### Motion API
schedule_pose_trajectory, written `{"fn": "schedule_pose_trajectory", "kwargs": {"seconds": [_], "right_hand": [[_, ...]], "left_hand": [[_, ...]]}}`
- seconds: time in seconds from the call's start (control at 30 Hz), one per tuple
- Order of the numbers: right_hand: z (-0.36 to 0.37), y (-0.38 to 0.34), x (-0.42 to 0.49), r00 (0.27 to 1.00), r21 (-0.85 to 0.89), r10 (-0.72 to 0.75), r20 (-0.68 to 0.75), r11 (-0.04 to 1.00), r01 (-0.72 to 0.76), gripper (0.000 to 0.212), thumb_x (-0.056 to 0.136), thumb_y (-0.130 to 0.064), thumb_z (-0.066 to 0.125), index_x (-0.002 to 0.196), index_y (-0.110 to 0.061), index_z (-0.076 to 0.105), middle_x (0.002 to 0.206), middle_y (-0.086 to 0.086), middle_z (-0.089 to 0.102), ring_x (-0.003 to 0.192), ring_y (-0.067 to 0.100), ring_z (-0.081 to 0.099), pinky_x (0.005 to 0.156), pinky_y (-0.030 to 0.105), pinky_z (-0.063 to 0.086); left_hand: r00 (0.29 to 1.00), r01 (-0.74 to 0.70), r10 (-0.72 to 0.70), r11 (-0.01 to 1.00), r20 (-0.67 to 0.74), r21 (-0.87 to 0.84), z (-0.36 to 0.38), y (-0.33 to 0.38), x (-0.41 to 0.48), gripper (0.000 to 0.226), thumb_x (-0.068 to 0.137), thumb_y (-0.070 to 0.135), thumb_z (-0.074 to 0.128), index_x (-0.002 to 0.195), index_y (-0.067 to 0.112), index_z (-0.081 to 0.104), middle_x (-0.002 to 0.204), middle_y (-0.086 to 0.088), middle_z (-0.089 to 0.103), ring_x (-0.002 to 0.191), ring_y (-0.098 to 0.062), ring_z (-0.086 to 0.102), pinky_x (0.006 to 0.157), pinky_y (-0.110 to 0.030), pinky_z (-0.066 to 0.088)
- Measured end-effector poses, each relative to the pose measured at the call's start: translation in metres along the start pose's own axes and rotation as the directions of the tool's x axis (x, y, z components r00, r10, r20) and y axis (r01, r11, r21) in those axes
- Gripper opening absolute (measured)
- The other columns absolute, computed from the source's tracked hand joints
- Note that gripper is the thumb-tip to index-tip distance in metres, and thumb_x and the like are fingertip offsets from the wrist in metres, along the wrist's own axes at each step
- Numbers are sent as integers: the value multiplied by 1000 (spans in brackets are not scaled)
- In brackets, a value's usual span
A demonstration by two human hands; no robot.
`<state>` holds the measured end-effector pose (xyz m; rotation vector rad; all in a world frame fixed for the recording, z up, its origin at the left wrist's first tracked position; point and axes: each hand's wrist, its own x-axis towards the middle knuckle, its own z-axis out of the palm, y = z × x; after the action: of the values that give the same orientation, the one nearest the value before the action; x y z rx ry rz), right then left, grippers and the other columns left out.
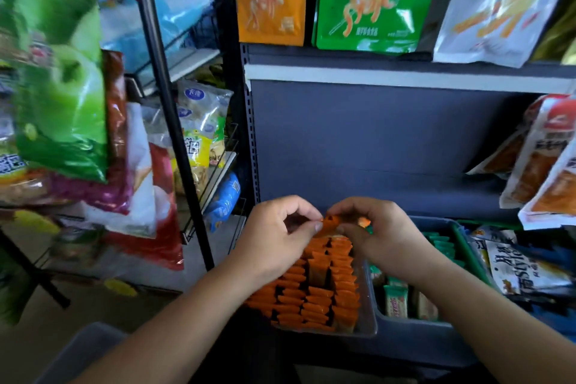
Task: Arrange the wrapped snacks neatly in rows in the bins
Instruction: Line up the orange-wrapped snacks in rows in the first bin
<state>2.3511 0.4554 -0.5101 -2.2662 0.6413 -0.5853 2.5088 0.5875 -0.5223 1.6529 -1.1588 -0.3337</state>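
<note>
Both hands are working at the far end of the clear bin (369, 321), where the orange snacks (314, 299) are standing on edge in several tight rows; the left hand (277, 229) is pinching one end of a single orange packet (331, 223) between thumb and forefinger, and the right hand (378, 235) is curling its fingers round the other end, so the packet is being held just above the back of the rows, apparently about to be slotted in; the risk, as I am judging it, is that pushing it down into so crowded a row is going to tip or splay the neighbouring packets, which are leaning on one another with little else bracing them; the right forearm is also hanging over the grey bin (411, 340) alongside, so a careless drop of the arm could be knocking the green-and-cream snacks (396, 301) there out of line; the wrapper is looking glossy, so too light a pinch might be letting the packet twist and land crooked
</note>
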Motion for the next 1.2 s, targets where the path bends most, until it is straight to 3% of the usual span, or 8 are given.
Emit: {"fn": "schedule_pose_trajectory", "kwargs": {"seconds": [0.3, 0.47, 0.67, 0.83, 0.93, 1.0, 1.07, 1.2], "right_hand": [[33, -76, -40, 997, -8, -26, 70, 1000, 26, 27, 87, -5, 75, 95, -31, 73, 89, -26, 72, 85, -9, 65, 75, 3, 42], [102, -89, -37, 975, 61, 39, 217, 997, -53, 24, 87, -11, 79, 93, -33, 73, 87, -23, 74, 79, -7, 68, 70, 7, 48], [214, -76, -34, 892, -15, 94, 441, 995, -97, 13, 88, -19, 79, 94, -31, 76, 85, -11, 76, 83, -1, 69, 75, 15, 53], [312, -44, -52, 824, -134, 158, 545, 986, -100, 7, 90, -27, 74, 84, -31, 73, 84, -8, 75, 79, 6, 69, 74, 23, 53], [360, -23, -82, 770, -214, 217, 600, 971, -108, 19, 92, -27, 70, 74, -27, 67, 70, -9, 65, 67, 3, 60, 64, 23, 46], [380, -10, -101, 720, -268, 264, 641, 957, -112, 16, 93, -27, 68, 78, -22, 68, 73, -7, 65, 70, 10, 61, 63, 22, 47], [390, 0, -111, 649, -318, 284, 706, 946, -67, 10, 91, -30, 67, 89, -21, 72, 85, -3, 71, 82, 14, 67, 76, 29, 55], [384, 1, -98, 613, -333, 285, 737, 942, -38, 11, 91, -32, 69, 93, -24, 76, 92, -7, 74, 87, 10, 68, 82, 31, 56]], "left_hand": [[995, -84, 84, 996, -44, 7, -57, 14, -75, 15, 91, 12, 76, 97, 26, 73, 92, 14, 74, 90, 1, 68, 78, -8, 48], [999, 30, -28, 999, -44, 27, -88, -47, -114, 31, 84, 14, 83, 111, 28, 75, 104, 14, 71, 99, 1, 68, 86, -11, 49], [961, 261, -258, 965, -97, 22, -113, -145, -175, 19, 80, 15, 81, 94, 25, 75, 87, 12, 72, 85, 0, 68, 81, -18, 53], [845, 525, -488, 834, -220, 169, -117, -238, -247, 10, 79, 27, 75, 86, 20, 74, 81, 8, 73, 75, -8, 66, 70, -27, 52], [728, 680, -646, 723, -230, 125, -103, -279, -291, 26, 82, 38, 63, 76, 13, 69, 66, -2, 68, 62, -16, 63, 62, -40, 52], [646, 763, -738, 633, -195, 132, -91, -301, -317, 21, 84, 36, 64, 70, 20, 62, 64, 3, 64, 64, -16, 63, 61, -36, 51], [573, 819, -806, 553, -151, 153, -82, -325, -342, 17, 81, 31, 69, 69, 28, 58, 66, 7, 62, 72, -23, 69, 61, -31, 49], [504, 856, -857, 480, -108, 190, -73, -340, -347, 21, 80, 30, 74, 100, 25, 72, 96, -5, 76, 91, -26, 72, 78, -36, 57]]}}
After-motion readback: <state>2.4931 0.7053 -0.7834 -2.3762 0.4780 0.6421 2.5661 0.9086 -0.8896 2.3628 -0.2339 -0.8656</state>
